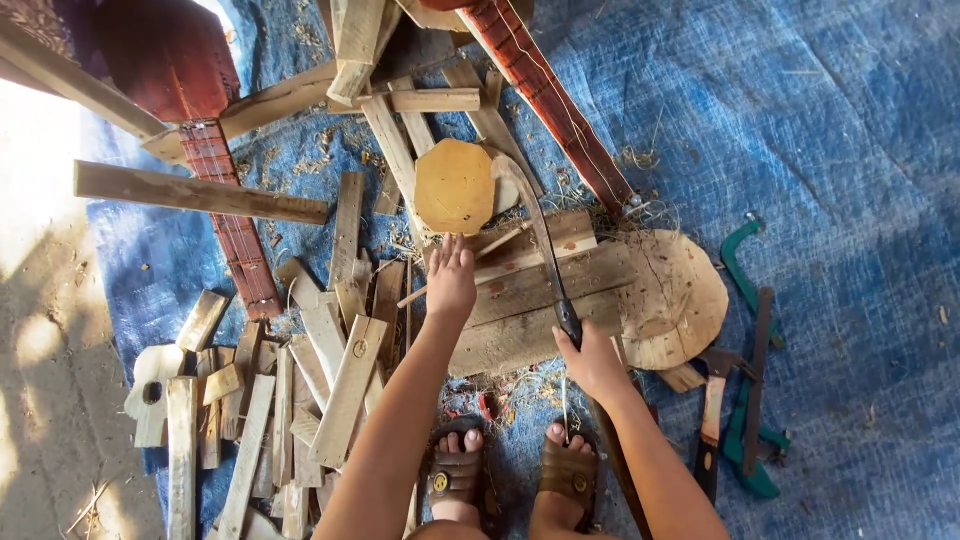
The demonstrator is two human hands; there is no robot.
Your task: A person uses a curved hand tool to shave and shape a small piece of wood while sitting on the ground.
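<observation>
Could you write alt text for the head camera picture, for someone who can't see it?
Seen from above, a person's right hand grips a curved blade over wooden planks while the left hand reaches toward a yellowish wood piece. Wood offcuts and a green saw lie on a blue tarp.

Rough, matt wooden planks point(520, 290) lie on woven blue plastic-looking tarp point(850, 130); the curved blade point(535, 225) seems dull metal.
</observation>
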